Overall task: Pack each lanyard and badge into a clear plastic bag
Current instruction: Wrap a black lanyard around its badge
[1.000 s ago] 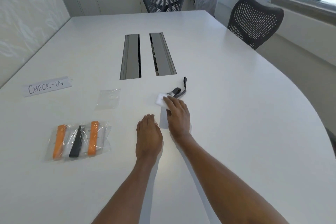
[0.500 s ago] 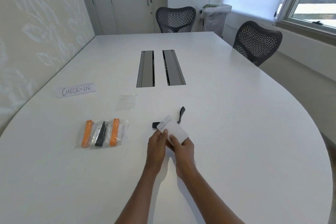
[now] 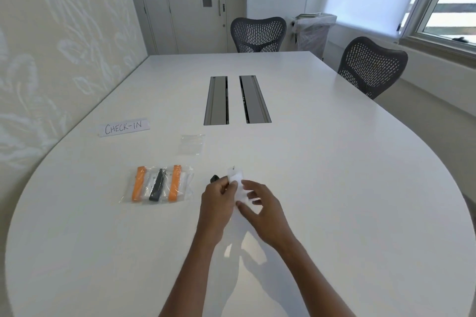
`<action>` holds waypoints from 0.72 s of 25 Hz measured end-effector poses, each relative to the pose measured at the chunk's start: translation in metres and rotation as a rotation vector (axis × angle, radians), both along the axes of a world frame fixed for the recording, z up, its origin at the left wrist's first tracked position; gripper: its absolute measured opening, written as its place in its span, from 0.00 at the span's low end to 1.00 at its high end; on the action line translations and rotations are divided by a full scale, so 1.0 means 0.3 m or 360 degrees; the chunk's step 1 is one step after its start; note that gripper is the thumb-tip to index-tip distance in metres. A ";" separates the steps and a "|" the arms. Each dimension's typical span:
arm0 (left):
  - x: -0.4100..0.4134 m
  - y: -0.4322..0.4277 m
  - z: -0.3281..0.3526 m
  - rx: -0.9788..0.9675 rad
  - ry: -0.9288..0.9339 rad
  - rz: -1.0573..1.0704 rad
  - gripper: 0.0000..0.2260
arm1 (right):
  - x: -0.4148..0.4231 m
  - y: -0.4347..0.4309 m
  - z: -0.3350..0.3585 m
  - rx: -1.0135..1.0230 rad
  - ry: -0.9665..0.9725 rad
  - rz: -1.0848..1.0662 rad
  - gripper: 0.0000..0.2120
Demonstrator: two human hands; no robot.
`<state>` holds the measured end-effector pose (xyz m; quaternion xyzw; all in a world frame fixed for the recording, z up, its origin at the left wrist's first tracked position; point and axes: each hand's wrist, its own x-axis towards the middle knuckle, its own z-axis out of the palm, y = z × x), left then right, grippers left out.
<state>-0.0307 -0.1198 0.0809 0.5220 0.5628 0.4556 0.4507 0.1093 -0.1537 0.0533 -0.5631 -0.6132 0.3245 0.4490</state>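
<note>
While both hands hold the set just above the table (image 3: 334, 188), my left hand (image 3: 219, 198) pinches the white badge (image 3: 235, 181) at its left edge, the dark lanyard (image 3: 214, 178) bunched beneath its curled fingers. My right hand (image 3: 265, 211) grasps the badge's near end between thumb and fingers; blur hides the exact contact. The badge's long axis runs away from me, clip end farthest. The empty clear bag (image 3: 192, 144) lies flat ahead and to the left of the grip, well apart, nearer my left hand. Which edge is its mouth I cannot tell. Packed bags (image 3: 159, 184) lie left of that hand. Judged next: the left hand lets go to fetch the bag while the right carries the set.
</note>
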 end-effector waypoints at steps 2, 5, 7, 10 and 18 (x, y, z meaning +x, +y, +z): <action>0.018 -0.024 0.033 0.0009 0.0110 -0.0011 0.12 | -0.010 -0.001 0.015 0.0069 -0.0155 0.0005 0.19; 0.034 -0.038 0.047 0.0065 0.0176 0.0063 0.11 | -0.020 -0.016 0.034 0.0019 0.0262 -0.0242 0.08; 0.028 -0.040 0.049 0.0058 0.0146 0.0149 0.08 | -0.014 -0.025 0.034 -0.0142 0.0486 -0.0242 0.07; 0.004 -0.041 0.048 0.0018 -0.0023 0.0204 0.12 | -0.004 -0.043 0.039 -0.0274 0.0669 -0.0101 0.13; -0.041 -0.060 0.169 -0.0160 -0.0512 -0.0046 0.07 | 0.043 0.033 0.105 -0.0030 0.0303 0.0141 0.27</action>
